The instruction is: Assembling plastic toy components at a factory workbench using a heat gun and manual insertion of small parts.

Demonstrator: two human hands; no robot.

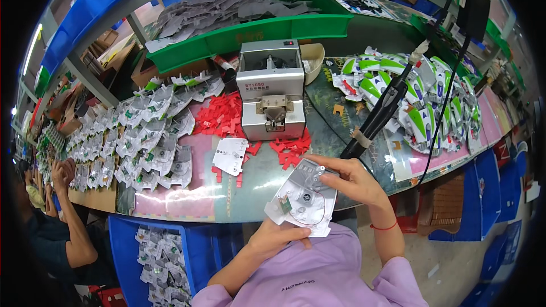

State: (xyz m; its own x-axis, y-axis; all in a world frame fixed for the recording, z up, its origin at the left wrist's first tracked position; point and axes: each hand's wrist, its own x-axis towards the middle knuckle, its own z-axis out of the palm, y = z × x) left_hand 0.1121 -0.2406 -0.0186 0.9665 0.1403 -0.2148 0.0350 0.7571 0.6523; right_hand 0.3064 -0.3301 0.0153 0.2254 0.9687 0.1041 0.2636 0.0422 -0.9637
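while both hands (318,204) hold one white plastic shell (304,198).

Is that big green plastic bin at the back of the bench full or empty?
Partly full, at least: the big green plastic bin holds a heap of flat grey plastic pieces spread across its bottom, piled higher toward its left end.

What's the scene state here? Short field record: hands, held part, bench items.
left hand: grips the lower edge of the white plastic shell
right hand: rests on the shell's upper right side
shell: held above the bench edge, inner face up
machine: grey screw feeder at bench centre
red clips: scattered beside the feeder
loose white part: lying on the bench
left stack: grey-white shells
right stack: green-white shells
hanging tool: black driver
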